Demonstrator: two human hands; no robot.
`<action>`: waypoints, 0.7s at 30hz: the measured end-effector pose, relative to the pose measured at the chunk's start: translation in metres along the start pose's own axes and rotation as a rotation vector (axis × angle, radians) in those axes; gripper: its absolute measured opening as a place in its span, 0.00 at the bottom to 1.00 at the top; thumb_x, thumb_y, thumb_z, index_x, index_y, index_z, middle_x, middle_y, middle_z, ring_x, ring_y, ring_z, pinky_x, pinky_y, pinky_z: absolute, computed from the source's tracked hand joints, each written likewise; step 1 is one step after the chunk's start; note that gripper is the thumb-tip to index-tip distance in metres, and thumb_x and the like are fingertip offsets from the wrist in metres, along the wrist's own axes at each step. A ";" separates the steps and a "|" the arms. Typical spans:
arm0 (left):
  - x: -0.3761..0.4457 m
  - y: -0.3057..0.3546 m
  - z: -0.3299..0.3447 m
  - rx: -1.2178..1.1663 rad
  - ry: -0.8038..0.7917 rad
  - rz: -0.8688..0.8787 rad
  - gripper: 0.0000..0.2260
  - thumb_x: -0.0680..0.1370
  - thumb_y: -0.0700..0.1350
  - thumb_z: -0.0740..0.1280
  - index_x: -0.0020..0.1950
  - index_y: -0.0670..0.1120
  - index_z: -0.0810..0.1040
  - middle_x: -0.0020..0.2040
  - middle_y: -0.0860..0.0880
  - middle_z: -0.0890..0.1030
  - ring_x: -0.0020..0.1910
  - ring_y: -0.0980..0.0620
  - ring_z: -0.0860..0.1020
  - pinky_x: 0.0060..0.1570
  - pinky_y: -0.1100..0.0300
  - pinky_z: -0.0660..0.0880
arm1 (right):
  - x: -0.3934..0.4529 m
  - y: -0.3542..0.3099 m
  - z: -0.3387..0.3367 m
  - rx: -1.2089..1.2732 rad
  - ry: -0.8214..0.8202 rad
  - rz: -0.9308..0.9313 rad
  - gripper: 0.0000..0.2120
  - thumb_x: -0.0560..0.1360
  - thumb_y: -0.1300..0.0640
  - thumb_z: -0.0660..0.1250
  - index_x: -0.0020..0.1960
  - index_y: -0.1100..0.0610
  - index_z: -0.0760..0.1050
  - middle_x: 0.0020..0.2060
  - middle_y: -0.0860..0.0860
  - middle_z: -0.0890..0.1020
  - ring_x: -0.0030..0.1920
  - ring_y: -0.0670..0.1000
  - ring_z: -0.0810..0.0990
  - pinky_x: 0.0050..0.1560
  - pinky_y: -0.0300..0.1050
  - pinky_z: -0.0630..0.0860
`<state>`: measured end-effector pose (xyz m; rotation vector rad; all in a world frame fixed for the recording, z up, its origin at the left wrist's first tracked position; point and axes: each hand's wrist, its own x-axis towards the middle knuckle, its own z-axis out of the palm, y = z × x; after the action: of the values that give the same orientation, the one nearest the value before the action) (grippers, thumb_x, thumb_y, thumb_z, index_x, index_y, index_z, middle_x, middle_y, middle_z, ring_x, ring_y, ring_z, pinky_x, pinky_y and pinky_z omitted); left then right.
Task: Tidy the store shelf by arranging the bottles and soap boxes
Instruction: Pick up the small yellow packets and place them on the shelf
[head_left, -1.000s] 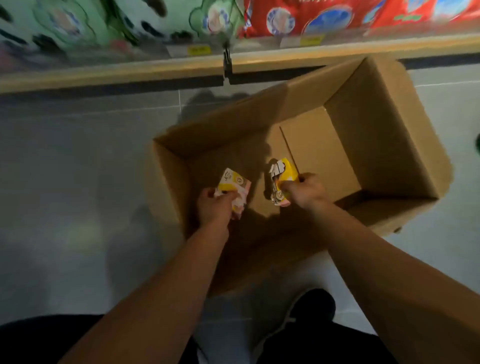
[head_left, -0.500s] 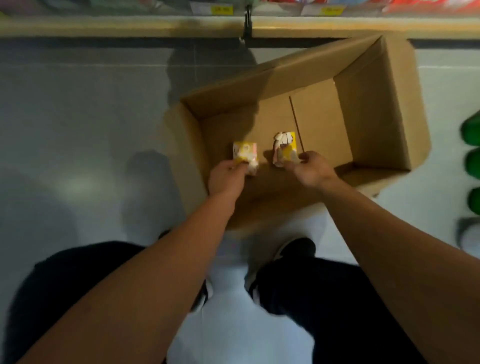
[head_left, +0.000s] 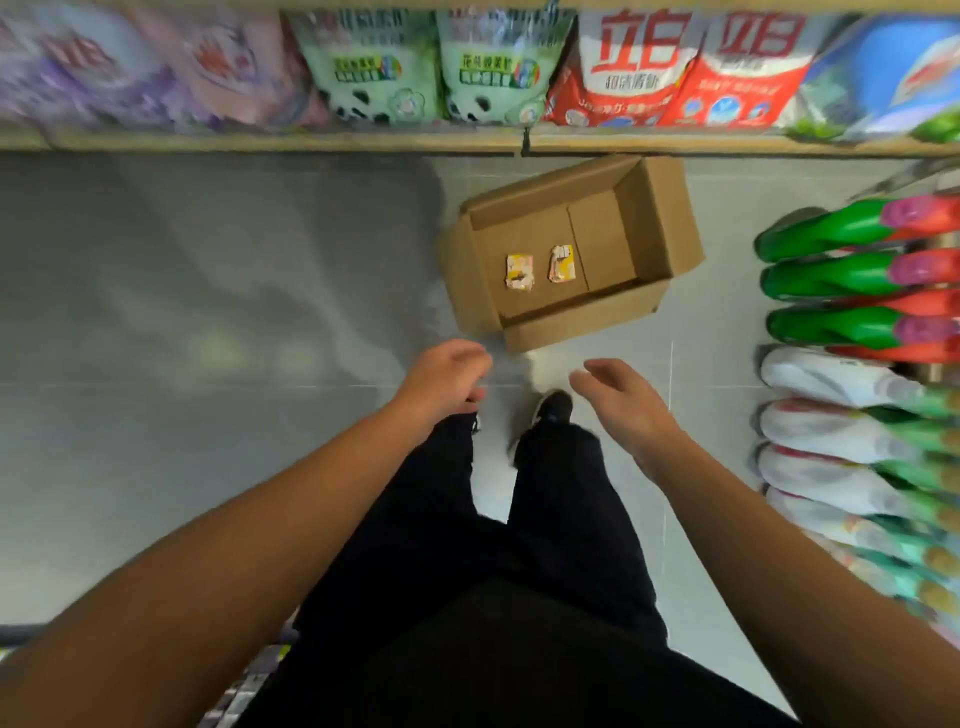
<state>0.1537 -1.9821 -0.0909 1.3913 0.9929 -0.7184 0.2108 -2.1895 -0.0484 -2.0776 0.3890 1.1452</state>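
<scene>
Ahead of hands: both soap boxes (head_left: 520, 270) now released, lying in carton (head_left: 660, 218).
Left hand (head_left: 447, 371): withdrawn, loosely curled, empty.
Right hand (head_left: 621, 397): withdrawn, fingers relaxed, empty.

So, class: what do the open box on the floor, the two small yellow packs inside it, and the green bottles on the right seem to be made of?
Open box: corrugated cardboard, matte brown, with folded flaps and a seam in its base.
Two small yellow packs: probably printed thin card or paper, crumpled and torn-looking.
Green bottles: likely plastic, glossy, with highlights on moulded curves.
</scene>
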 end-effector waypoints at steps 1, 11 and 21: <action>-0.020 -0.001 -0.010 0.006 -0.014 0.023 0.06 0.79 0.49 0.66 0.54 0.52 0.78 0.49 0.49 0.83 0.42 0.51 0.83 0.40 0.58 0.80 | -0.017 0.000 0.001 0.000 0.005 -0.021 0.24 0.77 0.43 0.64 0.70 0.51 0.70 0.59 0.44 0.75 0.56 0.47 0.73 0.54 0.43 0.67; -0.164 -0.115 -0.054 -0.213 0.284 0.044 0.05 0.80 0.44 0.64 0.53 0.47 0.78 0.46 0.45 0.82 0.37 0.50 0.78 0.40 0.57 0.79 | -0.103 0.051 0.055 -0.187 -0.161 -0.187 0.23 0.78 0.46 0.65 0.70 0.52 0.69 0.58 0.47 0.74 0.55 0.48 0.73 0.55 0.45 0.67; -0.250 -0.253 -0.102 -0.474 0.422 -0.027 0.11 0.80 0.41 0.62 0.63 0.45 0.72 0.47 0.42 0.79 0.37 0.48 0.76 0.38 0.58 0.76 | -0.166 0.019 0.178 -0.510 -0.406 -0.357 0.20 0.79 0.49 0.65 0.69 0.54 0.70 0.56 0.48 0.76 0.54 0.48 0.74 0.54 0.41 0.67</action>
<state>-0.1955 -1.9393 0.0241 1.1253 1.4082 -0.1789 -0.0012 -2.0884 0.0188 -2.1297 -0.4983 1.4990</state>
